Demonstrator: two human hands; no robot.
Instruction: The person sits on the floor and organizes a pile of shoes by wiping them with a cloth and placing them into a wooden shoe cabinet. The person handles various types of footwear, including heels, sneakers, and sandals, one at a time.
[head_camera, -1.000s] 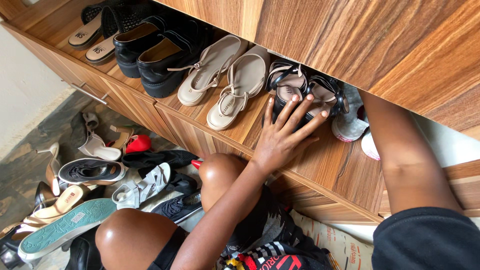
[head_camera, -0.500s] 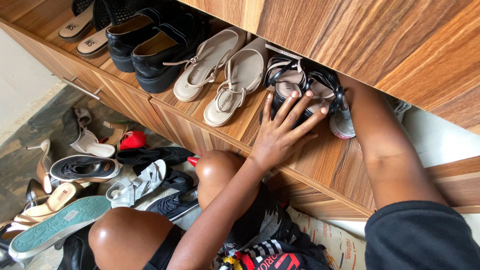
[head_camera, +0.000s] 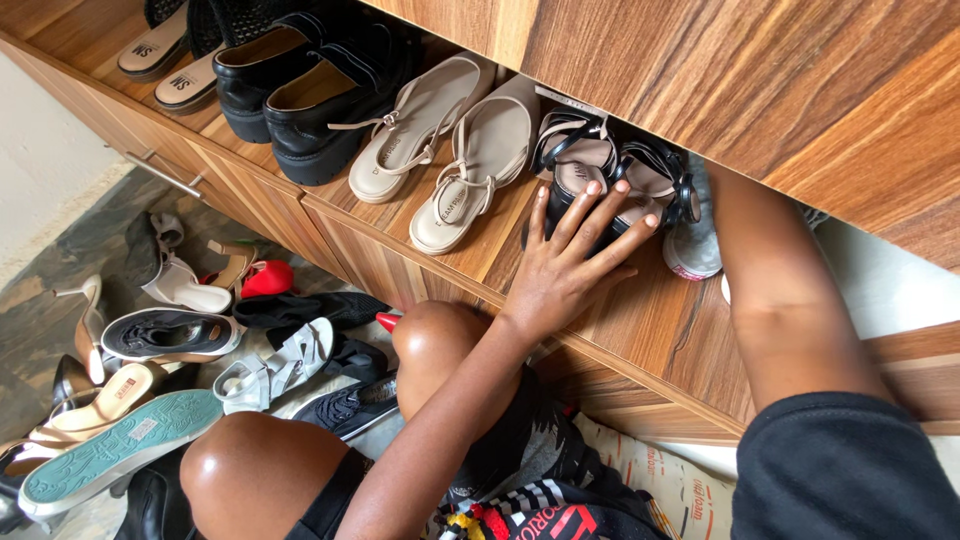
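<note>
Black strappy sandals (head_camera: 610, 185) are being steadied under spread left-hand fingers (head_camera: 560, 218), gripping nothing (right hand hidden, holding a grey sneaker (head_camera: 695, 235)?); next needs aligning.

left hand (head_camera: 560, 275): fingers spread flat on black strappy sandals (head_camera: 615, 180)
right arm: reaches under the cabinet, hand hidden
shelf (head_camera: 640, 320): wood

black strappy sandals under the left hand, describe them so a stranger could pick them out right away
On the open wooden shelf, follow the shoe row rightward past the beige slingback sandals. The black strappy sandals come next, under the left hand. Unlike the plain beige pair and the grey sneaker beside them, they have thin crossing black straps over tan insoles.
</note>
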